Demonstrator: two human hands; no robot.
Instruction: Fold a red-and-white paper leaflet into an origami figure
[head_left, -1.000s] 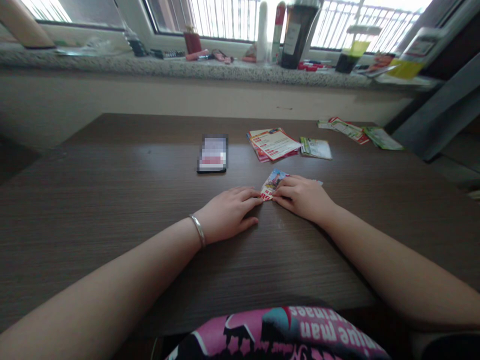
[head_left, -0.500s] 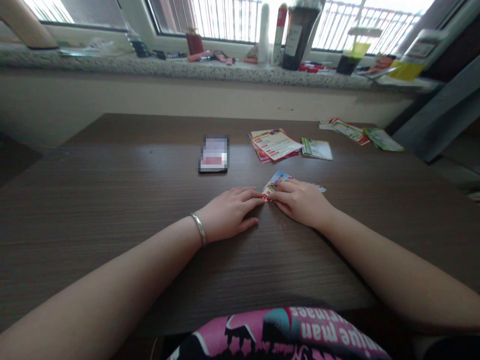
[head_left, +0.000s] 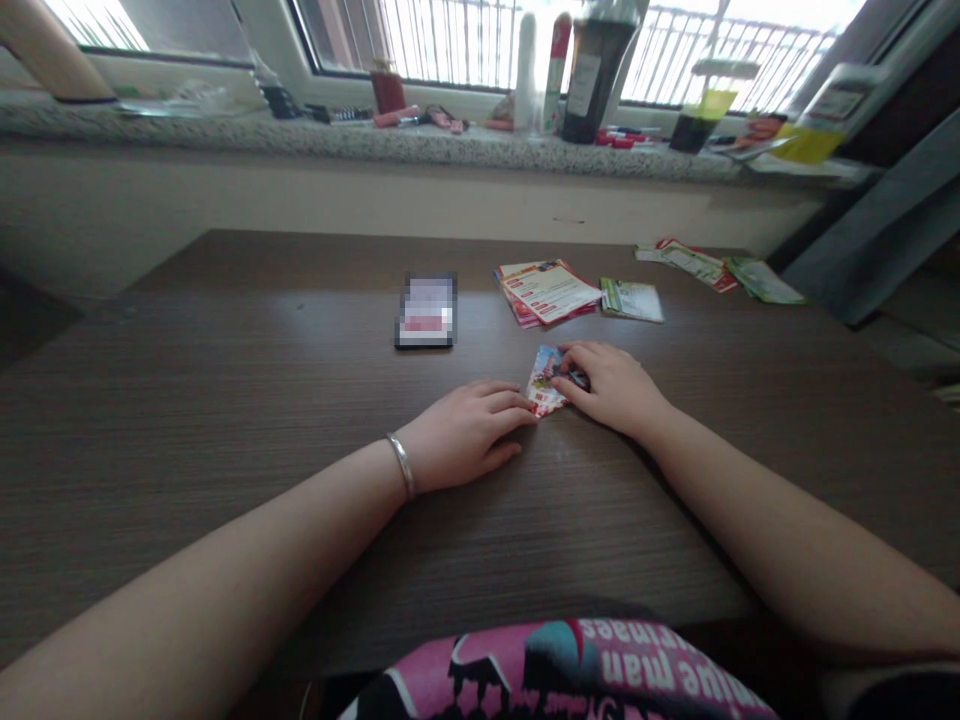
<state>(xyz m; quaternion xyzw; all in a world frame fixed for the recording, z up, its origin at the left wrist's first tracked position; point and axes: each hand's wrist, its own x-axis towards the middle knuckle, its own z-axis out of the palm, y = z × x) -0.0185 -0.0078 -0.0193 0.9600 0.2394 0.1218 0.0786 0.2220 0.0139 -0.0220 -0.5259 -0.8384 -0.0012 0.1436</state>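
A small printed paper (head_left: pixel 544 372), blue at the top and red and white below, lies on the brown wooden table (head_left: pixel 300 400). My left hand (head_left: pixel 472 432), with a silver bangle at the wrist, lies flat with its fingers stretched out. Its fingertips touch the paper's lower left corner. On the right side of the paper, my right hand (head_left: pixel 619 388) bends its fingers and thumb onto it and grips it. The right hand covers part of the paper, so its full outline is hidden.
Behind the hands lie a phone with a blurred screen (head_left: pixel 426 312), a stack of printed cards (head_left: pixel 551 290) and a green-and-white card packet (head_left: pixel 632 299). More colourful papers (head_left: pixel 761 280) lie at the far right. Bottles and small items line the stone windowsill (head_left: pixel 450 146).
My right hand has shifted its grip; thumb and index finger are now farther apart. More of the paper's left part shows, and its pointed right end is out of sight. The left hand barely moved.
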